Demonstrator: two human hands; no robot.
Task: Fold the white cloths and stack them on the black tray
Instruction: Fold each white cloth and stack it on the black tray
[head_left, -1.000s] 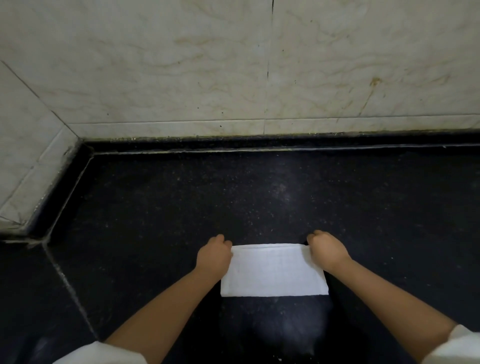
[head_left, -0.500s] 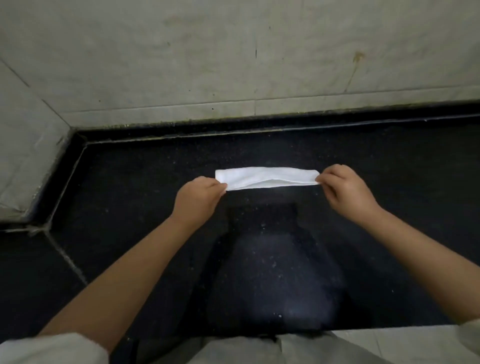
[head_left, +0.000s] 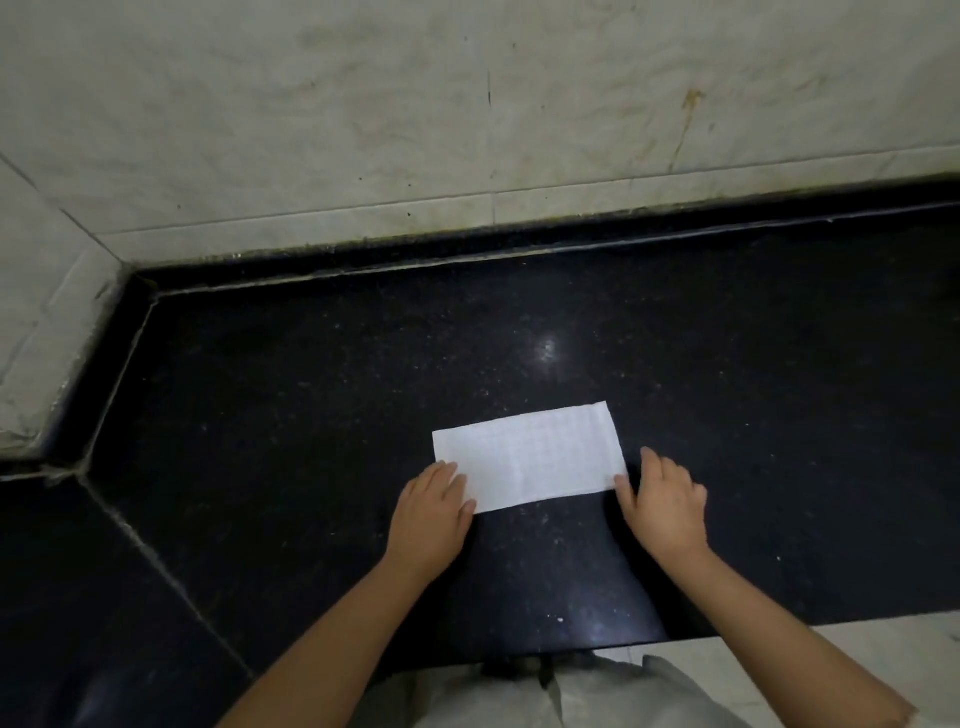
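Head view: speckled black stone bench (head_left: 311, 415), cream tiled wall (head_left: 363, 130) at 12 o'clock; folded white rectangular cloth (head_left: 530, 457) lies flat, both hands relaxed, left hand (head_left: 431, 512) and right hand (head_left: 665, 506) touching its near corners.

matt woven white cloth (head_left: 527, 455) on glossy speckled black stone counter (head_left: 311, 395).

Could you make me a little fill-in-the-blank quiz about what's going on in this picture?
1. The white cloth lies flat on a ____ countertop.
2. The left hand touches the cloth's near ____ corner.
3. Behind the countertop stands a pale tiled ____.
4. The number of cloths in view is ____.

Missing words: black; left; wall; one
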